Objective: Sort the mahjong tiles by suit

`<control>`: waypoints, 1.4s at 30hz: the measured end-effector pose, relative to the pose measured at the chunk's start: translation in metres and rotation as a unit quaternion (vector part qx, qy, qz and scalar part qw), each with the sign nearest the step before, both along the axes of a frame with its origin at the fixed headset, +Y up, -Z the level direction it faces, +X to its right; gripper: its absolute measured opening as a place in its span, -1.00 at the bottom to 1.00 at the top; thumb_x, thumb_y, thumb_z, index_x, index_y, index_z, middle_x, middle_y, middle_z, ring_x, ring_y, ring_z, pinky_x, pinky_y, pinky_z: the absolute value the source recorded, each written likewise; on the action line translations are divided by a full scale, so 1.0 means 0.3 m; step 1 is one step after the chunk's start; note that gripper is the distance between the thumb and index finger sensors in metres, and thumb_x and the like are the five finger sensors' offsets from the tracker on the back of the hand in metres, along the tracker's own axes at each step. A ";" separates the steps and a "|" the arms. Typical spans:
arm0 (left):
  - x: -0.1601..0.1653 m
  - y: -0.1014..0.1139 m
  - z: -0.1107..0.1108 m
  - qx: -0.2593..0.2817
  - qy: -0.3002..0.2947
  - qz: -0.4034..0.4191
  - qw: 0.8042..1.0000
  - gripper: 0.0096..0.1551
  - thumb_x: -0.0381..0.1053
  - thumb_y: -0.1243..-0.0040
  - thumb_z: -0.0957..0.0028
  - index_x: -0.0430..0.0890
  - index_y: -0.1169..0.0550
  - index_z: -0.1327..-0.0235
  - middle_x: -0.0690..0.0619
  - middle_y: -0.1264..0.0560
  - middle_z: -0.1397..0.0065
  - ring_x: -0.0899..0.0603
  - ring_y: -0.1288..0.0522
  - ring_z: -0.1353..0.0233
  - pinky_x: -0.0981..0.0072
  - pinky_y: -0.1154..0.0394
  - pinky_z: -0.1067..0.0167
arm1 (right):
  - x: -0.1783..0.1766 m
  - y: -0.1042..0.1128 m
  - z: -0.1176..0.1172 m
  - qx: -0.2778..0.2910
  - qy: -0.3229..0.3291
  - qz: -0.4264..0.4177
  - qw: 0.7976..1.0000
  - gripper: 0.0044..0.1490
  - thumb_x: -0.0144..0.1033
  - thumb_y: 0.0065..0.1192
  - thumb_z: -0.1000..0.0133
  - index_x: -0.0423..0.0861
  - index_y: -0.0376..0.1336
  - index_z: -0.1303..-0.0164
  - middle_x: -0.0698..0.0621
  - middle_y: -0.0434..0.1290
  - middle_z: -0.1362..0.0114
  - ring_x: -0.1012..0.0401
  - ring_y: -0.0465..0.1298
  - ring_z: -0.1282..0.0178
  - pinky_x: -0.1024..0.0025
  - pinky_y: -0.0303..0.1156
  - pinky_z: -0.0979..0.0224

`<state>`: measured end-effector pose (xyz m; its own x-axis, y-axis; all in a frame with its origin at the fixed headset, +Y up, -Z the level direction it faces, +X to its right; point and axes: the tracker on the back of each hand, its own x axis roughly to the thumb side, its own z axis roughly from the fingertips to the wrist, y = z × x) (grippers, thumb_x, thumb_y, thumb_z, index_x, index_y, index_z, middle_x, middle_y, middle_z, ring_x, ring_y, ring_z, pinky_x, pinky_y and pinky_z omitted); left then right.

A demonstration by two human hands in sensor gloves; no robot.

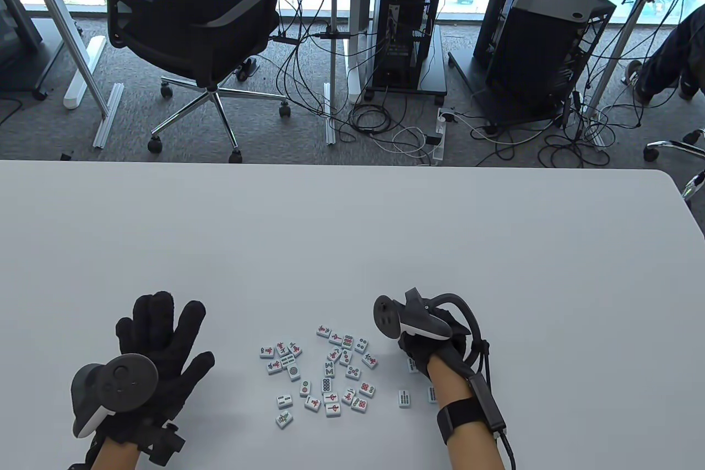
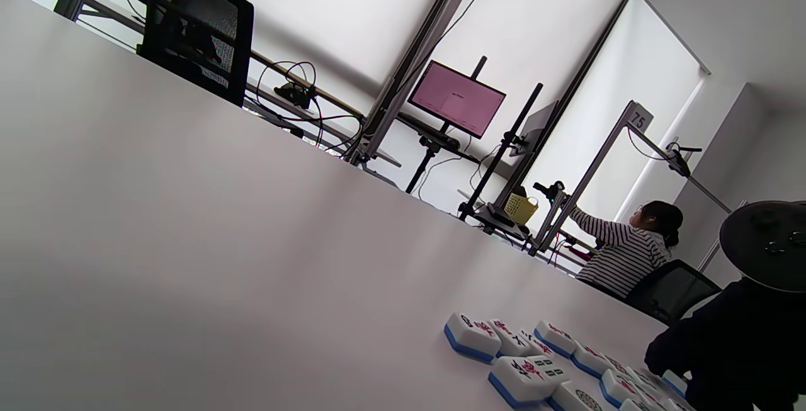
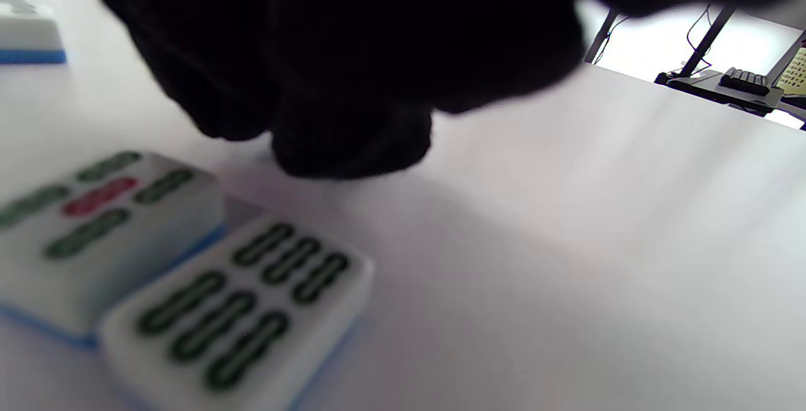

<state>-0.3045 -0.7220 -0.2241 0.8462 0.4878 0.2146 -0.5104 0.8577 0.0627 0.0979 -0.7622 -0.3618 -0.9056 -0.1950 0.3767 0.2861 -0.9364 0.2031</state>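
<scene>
Mixed mahjong tiles [image 1: 322, 371] lie clustered on the counter [image 1: 352, 249] between the hands; right hand [image 1: 435, 346] — fingers curled, contents hidden — nearer; left hand [image 1: 157, 349] splayed flat, empty.

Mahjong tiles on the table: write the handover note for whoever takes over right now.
Left hand: flat on the table, fingers spread, holding nothing.
Right hand: fingers curled down at the table beside the tiles; grip hidden.
Mixed pile: loose and face up between the hands, suits jumbled.
Bamboo tiles: three set apart near the right wrist, one partly hidden.
Done: a bamboo group started. Left: nearly all the sorting.
</scene>
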 end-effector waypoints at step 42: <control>-0.008 0.006 0.004 0.008 0.002 0.013 1.000 -0.08 0.55 0.19 -0.02 0.36 0.13 -0.59 0.36 0.56 -0.58 0.02 0.67 -0.62 -0.20 0.64 -0.40 | -0.693 0.017 0.391 -0.002 0.129 -0.028 0.991 -0.33 0.05 0.23 0.03 -0.32 0.52 0.21 0.02 0.65 0.57 0.34 0.49 0.82 0.49 0.49 0.71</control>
